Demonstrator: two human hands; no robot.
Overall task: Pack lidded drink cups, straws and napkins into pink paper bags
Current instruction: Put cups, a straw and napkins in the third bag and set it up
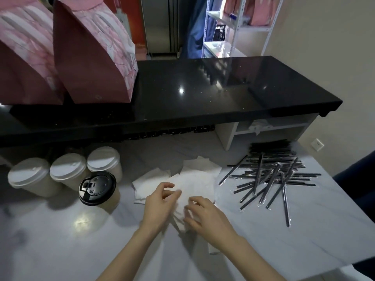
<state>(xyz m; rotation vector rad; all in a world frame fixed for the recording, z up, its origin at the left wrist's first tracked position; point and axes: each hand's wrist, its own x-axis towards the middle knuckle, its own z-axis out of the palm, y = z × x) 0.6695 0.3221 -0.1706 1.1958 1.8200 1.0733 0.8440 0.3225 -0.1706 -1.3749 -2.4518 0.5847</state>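
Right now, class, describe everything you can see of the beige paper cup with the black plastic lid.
The beige paper cup with the black plastic lid stands upright on the pale marbled tabletop, just in front of three white-lidded paper cups; whether it touches the nearest cannot be told. Its round lid is glossy, pressed on, with a raised rim and white markings too blurred to read. The left hand, to its right, is clear of it.
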